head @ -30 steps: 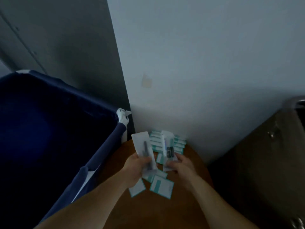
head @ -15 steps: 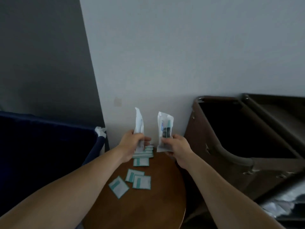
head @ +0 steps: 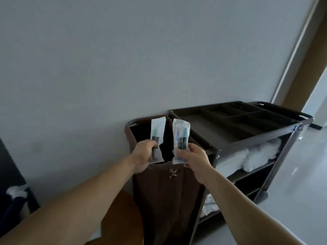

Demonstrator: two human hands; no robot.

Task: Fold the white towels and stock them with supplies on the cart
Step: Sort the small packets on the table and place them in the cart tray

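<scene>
Presently only the head view is available, and it shows both hands raised in front of the cart (head: 256,137).

Head view, hands: the left hand (head: 143,154) pinches the lower end of one sealed amenity packet (head: 158,129), with its fingers (head: 153,144) curled round the wrapper. The right hand (head: 193,156) holds a second packet (head: 181,135) the same way, gripping the bottom edge. Both packets stand upright, long axis vertical, side by side and slightly apart. Each contains a teal-and-dark item; its exact type cannot be read.

Head view, target: both packets hang over the open mouth of the brown laundry bag (head: 168,191) at the cart's left end. The divided top tray (head: 200,124) lies to the right of and beyond the fingers, its compartments running away from the person. The right hand is the nearer of the two to the tray; the left hand would have to cross the bag opening to reach it.

Head view, remainder: folded white towels (head: 247,156) lie on the shelf below the tray. A round wooden counter (head: 123,218) sits at lower left, beneath the left forearm.

Judgement: the next move calls for a rightward, forward carry, with each packet tipped flat before release. A release at the present position would likely drop a packet into the bag.
</scene>
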